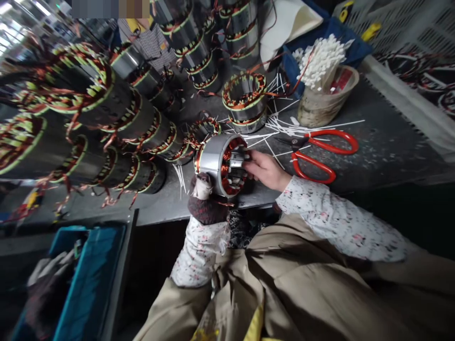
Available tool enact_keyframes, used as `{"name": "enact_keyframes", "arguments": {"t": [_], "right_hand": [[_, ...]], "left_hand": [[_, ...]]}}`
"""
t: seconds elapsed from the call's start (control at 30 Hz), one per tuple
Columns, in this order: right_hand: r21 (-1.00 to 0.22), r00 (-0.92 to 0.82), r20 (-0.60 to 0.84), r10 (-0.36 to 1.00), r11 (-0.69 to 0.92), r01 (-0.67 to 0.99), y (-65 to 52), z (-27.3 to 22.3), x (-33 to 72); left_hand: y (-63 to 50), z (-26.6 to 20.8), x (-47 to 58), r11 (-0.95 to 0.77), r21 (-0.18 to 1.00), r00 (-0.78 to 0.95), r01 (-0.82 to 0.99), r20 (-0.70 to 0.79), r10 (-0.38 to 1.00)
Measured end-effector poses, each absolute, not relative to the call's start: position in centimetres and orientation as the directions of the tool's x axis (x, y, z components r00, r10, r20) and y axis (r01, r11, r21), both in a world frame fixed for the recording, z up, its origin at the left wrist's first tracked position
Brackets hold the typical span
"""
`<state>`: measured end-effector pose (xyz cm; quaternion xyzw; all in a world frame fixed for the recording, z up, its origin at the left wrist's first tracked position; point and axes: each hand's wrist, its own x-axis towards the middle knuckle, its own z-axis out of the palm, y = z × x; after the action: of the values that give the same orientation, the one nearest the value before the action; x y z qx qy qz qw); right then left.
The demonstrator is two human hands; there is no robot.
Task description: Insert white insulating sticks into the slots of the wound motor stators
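Now, motor core (213,158): we see its bore open toward 3 o'clock.
Left hand (203,189): gloved, closed, steadying core from 6 o'clock.
Right hand (266,169): fingers inside bore; grip unclear.

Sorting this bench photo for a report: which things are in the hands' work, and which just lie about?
In hand: stator, left hand, right hand.
Lying about: red scissors, cup of white sticks, stacked stators, blue bin.

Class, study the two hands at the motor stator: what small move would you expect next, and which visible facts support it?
Probably the right hand pushes its white strip deeper into a slot. Its fingertips are already inside the stator bore among the copper windings, while the gloved left hand props the stator on its side at the bench edge.
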<state>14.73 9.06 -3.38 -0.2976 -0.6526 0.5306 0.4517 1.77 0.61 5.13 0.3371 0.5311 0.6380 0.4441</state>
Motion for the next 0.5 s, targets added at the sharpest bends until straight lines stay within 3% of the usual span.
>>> {"name": "enact_keyframes", "arguments": {"t": [0.2, 0.5], "right_hand": [[-0.933, -0.470, 0.326, 0.820, 0.359, -0.022, 8.8, -3.1, 15.6], [-0.968, -0.562, 0.247, 0.790, 0.176, -0.178, 8.6, -3.5, 15.0]], "left_hand": [[0.5, 5.6, 2.3, -0.019, 0.953, -0.228, -0.304, -0.053, 0.972], [0.2, 5.6, 1.1, -0.034, 0.953, -0.324, -0.300, -0.068, 0.944]]}}
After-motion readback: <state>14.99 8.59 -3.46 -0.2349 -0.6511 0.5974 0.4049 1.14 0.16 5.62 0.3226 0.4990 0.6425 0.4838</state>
